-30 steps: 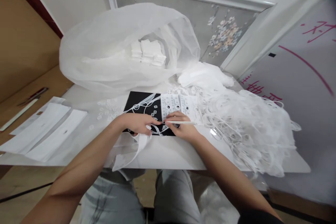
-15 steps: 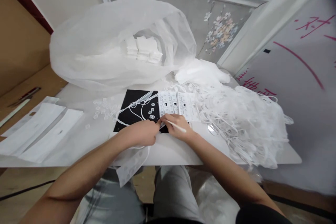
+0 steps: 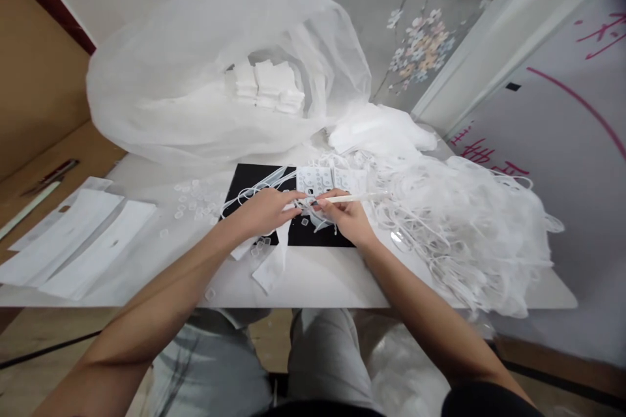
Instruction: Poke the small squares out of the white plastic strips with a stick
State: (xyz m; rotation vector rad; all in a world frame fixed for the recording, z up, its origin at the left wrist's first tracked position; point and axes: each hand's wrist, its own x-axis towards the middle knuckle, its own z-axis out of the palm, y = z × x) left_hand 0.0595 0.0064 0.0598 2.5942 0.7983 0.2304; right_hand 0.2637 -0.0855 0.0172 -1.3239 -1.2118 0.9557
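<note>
My left hand pinches part of a white strip with cords over the black mat. Close on its right, my right hand is closed round a slim white pen-like tool, its tip near my left fingertips. Behind the hands lie white printed pieces with small dark square openings. A loose white strip end hangs from my left hand toward the table's front edge. Small clear squares are scattered left of the mat.
A large translucent bag with folded white pieces stands behind. To the right is a big heap of white corded material. Flat white sheets lie on the table at the left, beside a red cutter.
Both hands have moved up and away from the front edge, onto the printed pieces. The white strip has come up onto the table and mat. The tool now points left.
</note>
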